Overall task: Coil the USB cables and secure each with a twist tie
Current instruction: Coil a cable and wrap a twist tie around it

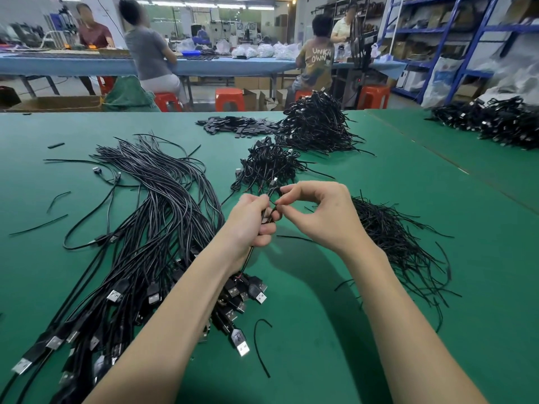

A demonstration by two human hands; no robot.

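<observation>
Gripping a coiled USB cable (pixel 269 214) above the middle of the green desk (pixel 379 185), the left hand (pixel 250 223) has its fingers curled round the bundle, with the cable's loose end trailing down below the fist. The right hand (pixel 318 212) pinches a thin black twist tie (pixel 275 201) between thumb and forefinger right at the top of the coil, its other fingers loosely bent; the two hands touch at that spot.

Toward the left edge of the desk, a long sheaf of uncoiled USB cables (pixel 163 205) runs from the middle down to the near-left corner, plugs fanned out at the near end beneath the left forearm. Toward the right edge, just beside the right wrist, lies a heap of loose twist ties (pixel 399 237). One stray tie (pixel 259 345) lies on the near part of the desk between the forearms. Beyond the hands sits a small pile of finished coils (pixel 268 167), and behind it, near the far edge, a larger pile of coils (pixel 318 126) beside a scatter of flat black pieces (pixel 236 125). Another heap of cables (pixel 495 123) rests at the far-right corner.

Past the far edge, people sit on orange stools (pixel 229 99) at a blue-covered table (pixel 87 65).
</observation>
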